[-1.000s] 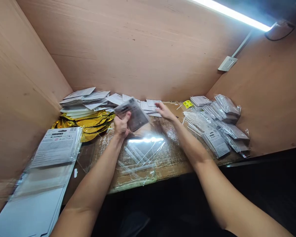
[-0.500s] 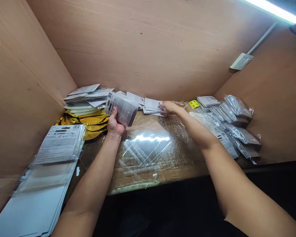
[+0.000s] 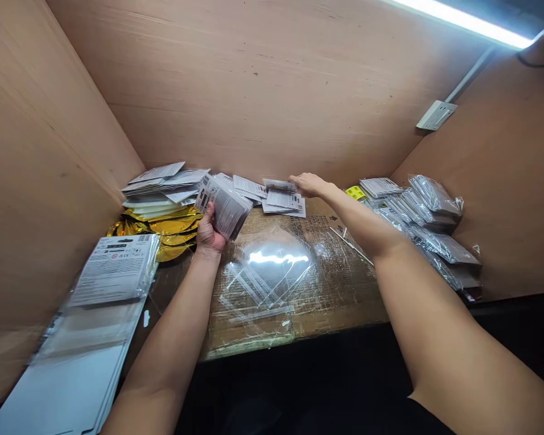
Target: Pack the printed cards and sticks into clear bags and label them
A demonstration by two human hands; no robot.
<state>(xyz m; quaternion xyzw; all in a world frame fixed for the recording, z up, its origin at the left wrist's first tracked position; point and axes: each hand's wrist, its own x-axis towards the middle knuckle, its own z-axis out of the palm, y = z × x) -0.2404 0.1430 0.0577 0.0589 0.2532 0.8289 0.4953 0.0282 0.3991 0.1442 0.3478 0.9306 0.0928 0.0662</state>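
Note:
My left hand point(image 3: 210, 231) is closed around a small stack of printed cards point(image 3: 224, 207), thumb on the front, held up over the table's left part. The cards have a hang hole, a barcode and fine grey print. Near the back wall, my right hand point(image 3: 309, 183) pinches the edge of one printed card point(image 3: 278, 185) and tilts it up off a short pile of cards point(image 3: 284, 203). Between my arms, clear plastic bags point(image 3: 267, 278) lie overlapping on the brown tabletop, glaring under the lamp.
Back left, a heap of cards point(image 3: 163, 181) rests on gold foil packets point(image 3: 176, 232). White boards with a bagged card point(image 3: 113, 272) lie at the left wall. Bagged packs point(image 3: 435, 199) are piled right, beside a yellow label point(image 3: 356, 193). A thin white stick point(image 3: 351, 246) lies near my right forearm.
My right hand has risen slightly, lifting the near edge of a card from the pile. The card stack in my left hand has tilted a little. The view has shifted slightly.

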